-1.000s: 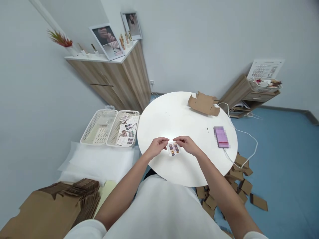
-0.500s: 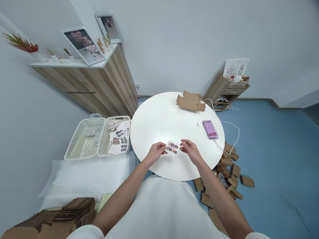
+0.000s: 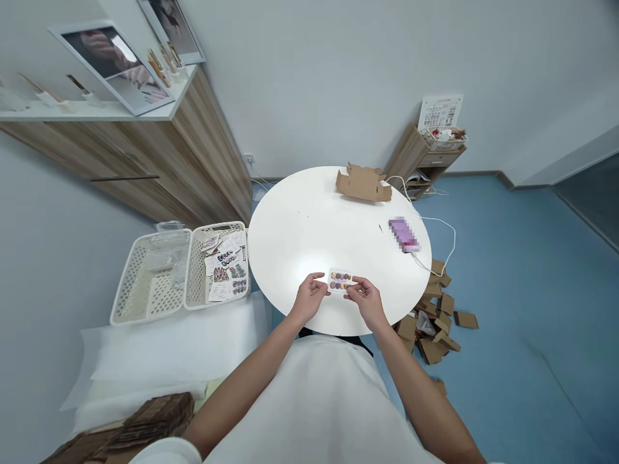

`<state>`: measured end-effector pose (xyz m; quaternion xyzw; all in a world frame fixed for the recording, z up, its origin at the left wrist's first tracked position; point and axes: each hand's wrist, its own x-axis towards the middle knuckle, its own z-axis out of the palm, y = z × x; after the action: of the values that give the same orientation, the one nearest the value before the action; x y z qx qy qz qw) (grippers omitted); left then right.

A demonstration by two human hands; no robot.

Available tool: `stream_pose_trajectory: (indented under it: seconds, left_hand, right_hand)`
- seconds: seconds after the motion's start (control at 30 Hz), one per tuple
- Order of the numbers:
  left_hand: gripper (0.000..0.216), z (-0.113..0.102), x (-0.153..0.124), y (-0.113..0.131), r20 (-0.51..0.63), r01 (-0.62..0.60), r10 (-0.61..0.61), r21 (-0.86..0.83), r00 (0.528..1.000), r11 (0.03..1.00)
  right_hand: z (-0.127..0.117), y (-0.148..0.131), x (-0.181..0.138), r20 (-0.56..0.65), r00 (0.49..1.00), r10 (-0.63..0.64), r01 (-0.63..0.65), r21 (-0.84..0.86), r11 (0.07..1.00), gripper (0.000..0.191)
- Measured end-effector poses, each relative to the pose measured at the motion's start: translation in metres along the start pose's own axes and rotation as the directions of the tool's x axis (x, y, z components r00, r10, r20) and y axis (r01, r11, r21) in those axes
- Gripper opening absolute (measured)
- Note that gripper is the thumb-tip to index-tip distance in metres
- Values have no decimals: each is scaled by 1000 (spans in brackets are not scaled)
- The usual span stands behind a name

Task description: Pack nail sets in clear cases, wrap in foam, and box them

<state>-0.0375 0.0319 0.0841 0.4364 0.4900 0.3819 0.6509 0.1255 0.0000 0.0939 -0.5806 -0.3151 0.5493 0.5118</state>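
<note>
1. Your small card (image 3: 339, 278), with two rows of coloured ovals, is between your hands, over the near part of the white surface (image 3: 290, 245).
2. Your right hand (image 3: 368, 304) is back on the card, unlike half a second ago. Its fingers pinch the right side.
3. Your left hand (image 3: 309, 299) has its fingers a bit apart, right by the card's left edge. I can't tell if they touch or grip it.
4. The card is straighter than half a second ago, with its rows going side to side. I think this makes it easier for you to look at, and your right hand seems to do the holding.
5. The brown cardboard (image 3: 363, 184) and purple thing (image 3: 403, 234) stay farther off on the surface. A basket (image 3: 195, 283) with more cards stands to the left.
</note>
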Motion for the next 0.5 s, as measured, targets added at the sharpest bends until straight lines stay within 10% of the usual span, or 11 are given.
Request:
stream_pose_trajectory:
  seconds: [0.5]
  left_hand:
    - [46, 10, 8, -24, 35, -157, 153, 278, 988, 948]
  right_hand:
    - [-17, 9, 12, 0, 1000, -9, 8, -173, 985, 42]
